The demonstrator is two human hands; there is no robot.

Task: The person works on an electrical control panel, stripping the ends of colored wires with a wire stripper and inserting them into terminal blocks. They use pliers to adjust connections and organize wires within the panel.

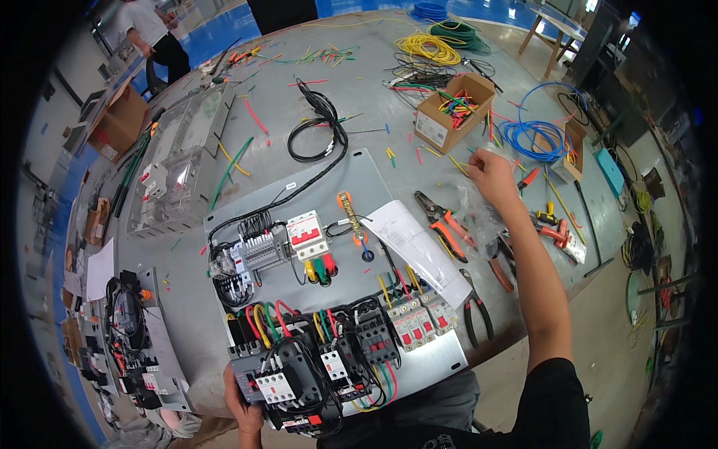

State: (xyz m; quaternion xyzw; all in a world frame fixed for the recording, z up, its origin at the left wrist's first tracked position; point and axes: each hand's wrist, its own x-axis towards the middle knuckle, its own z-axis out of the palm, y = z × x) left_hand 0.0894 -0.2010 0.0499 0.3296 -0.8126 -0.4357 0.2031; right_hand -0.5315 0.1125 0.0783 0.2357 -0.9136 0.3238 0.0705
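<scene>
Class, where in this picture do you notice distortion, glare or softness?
Head view: the edges of the table bow and the corners fall to black, as a fisheye lens gives; head view, top: the glossy blue floor carries pale reflections; head view, lower middle: the metal panel shows a bright sheen; head view, left rim: clutter looks dimmer and softer.

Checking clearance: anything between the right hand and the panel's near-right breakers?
Yes: a clear plastic bag close by the right hand, then an orange-handled tool and white paper nearer the breakers.

Metal panel [351, 283] looks smooth, plastic bag [471, 203] glossy.
</scene>
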